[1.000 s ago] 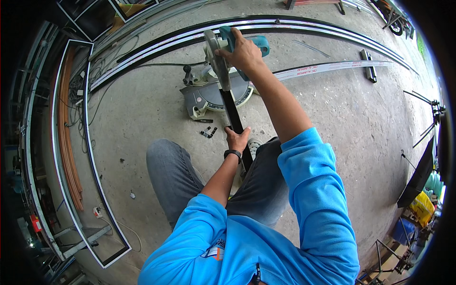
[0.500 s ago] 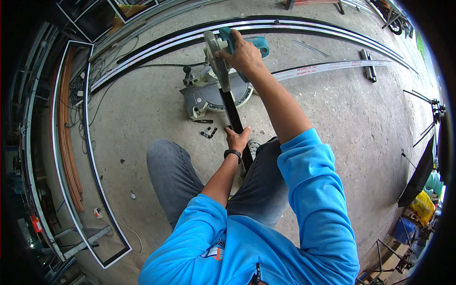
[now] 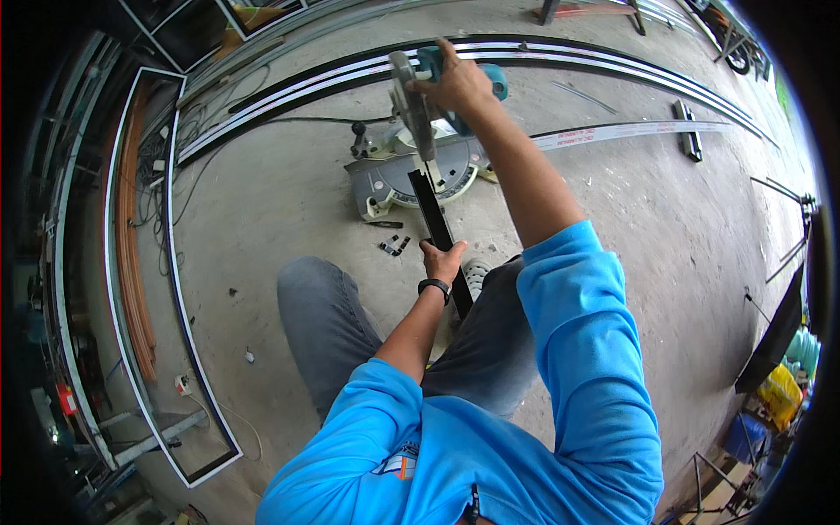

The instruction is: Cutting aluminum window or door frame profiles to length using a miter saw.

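I am crouched over a mitre saw (image 3: 411, 175) that stands on the concrete floor. My right hand (image 3: 455, 83) grips the teal saw handle (image 3: 494, 83) at the top, arm stretched forward. A long black metal profile (image 3: 433, 223) lies on the saw's round base and runs back toward me between my knees. My left hand (image 3: 442, 261), with a black wristband, holds that profile down just in front of the base.
Long curved aluminium rails (image 3: 542, 57) lie across the far floor, and a pale strip (image 3: 612, 133) extends right of the saw. Small black offcuts (image 3: 392, 245) lie by the base. A white-edged frame (image 3: 175, 289) and cables lie at the left. Clutter sits at the lower right.
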The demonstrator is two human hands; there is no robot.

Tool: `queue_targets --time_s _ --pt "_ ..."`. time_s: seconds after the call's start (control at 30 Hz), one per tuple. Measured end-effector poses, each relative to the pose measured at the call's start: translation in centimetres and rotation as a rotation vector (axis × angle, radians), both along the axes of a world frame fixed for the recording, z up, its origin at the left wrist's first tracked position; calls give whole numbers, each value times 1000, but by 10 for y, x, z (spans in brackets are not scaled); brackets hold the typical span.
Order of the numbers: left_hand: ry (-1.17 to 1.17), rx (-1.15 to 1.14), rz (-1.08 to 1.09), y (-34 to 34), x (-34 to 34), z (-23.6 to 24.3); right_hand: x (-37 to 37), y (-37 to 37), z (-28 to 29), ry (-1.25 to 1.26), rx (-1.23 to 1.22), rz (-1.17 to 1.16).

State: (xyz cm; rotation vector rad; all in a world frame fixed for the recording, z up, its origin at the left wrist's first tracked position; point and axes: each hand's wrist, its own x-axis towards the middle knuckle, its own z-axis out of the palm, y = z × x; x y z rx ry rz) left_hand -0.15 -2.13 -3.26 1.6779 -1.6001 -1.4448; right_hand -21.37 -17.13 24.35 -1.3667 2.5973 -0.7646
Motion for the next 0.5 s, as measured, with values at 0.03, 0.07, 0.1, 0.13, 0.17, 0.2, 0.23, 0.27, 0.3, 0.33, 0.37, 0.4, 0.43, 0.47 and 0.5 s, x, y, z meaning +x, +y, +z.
queue_targets --time_s 0.03,0.07,0.1,0.13,0.17,0.2,0.23,0.27,0.3,0.33,0.37,0.4,0.43,0.47,0.5 --pt "29 10 69 -1 4 4 -3 -6 6 -10 76 -10" --pt "61 26 130 -1 5 16 -8 -7 6 12 64 -5" --pt "167 58 160 -4 8 28 -15 -7 7 20 88 -19" --pt "226 101 188 -22 24 22 -8 -15 20 24 88 -6" --pt "274 123 259 -37 28 30 -14 -16 16 36 13 21" --pt "324 145 329 -54 32 39 -20 -18 13 34 -57 48" --pt "469 103 427 -75 37 51 -18 -21 11 49 -71 51" --pt "615 61 524 -96 42 68 -14 -23 11 66 -83 55" --pt "678 54 524 -119 47 91 -13 -23 8 68 -72 56" --pt "742 62 514 -138 51 120 -19 -19 2 138 -81 85" --pt "779 55 449 -152 52 156 -27 -15 -2 212 -87 110" --pt "851 115 412 -169 65 186 -29 -15 -3 219 -75 99" --pt "903 66 359 -177 70 217 -34 -14 -5 258 -60 74" --pt "933 -8 311 -195 85 229 -30 -18 -3 294 -54 61" --pt "914 -84 321 -204 107 245 -4 -18 2 329 -145 38"
